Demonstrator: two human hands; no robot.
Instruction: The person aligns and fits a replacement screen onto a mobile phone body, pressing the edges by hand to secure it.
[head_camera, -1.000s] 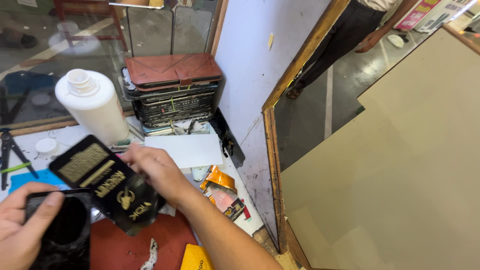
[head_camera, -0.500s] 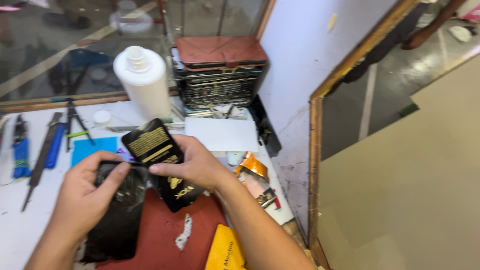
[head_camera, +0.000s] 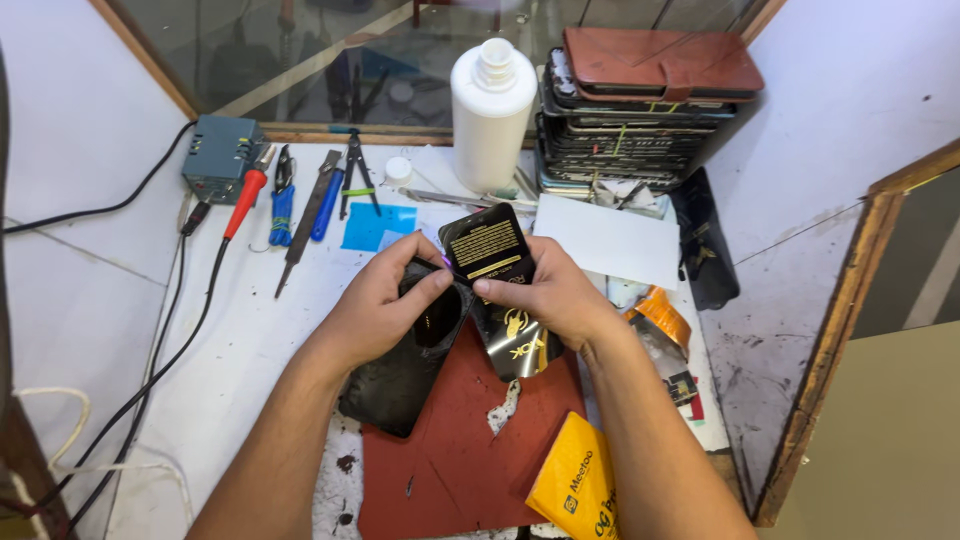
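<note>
Two hands now meet over the middle of the worktop (head_camera: 130, 330); half a second ago they were lower in view and a second ago well apart at the left edge. The left hand (head_camera: 385, 305) has its grip closed around the upper end of a black phone case (head_camera: 400, 375), thumb pressed into the case's opening. The right hand (head_camera: 545, 295) pinches a glossy black packet with gold print (head_camera: 495, 265), its upper flap standing above the fingers, its lower part lying just beside the case on the red mat (head_camera: 450, 455). Packet and case now touch at the fingertips, which suggests the work has passed from picking up to fitting or comparing. Behind stand a white bottle (head_camera: 492, 110), a stack of phones (head_camera: 630, 130) and hand tools (head_camera: 300, 200).
</note>
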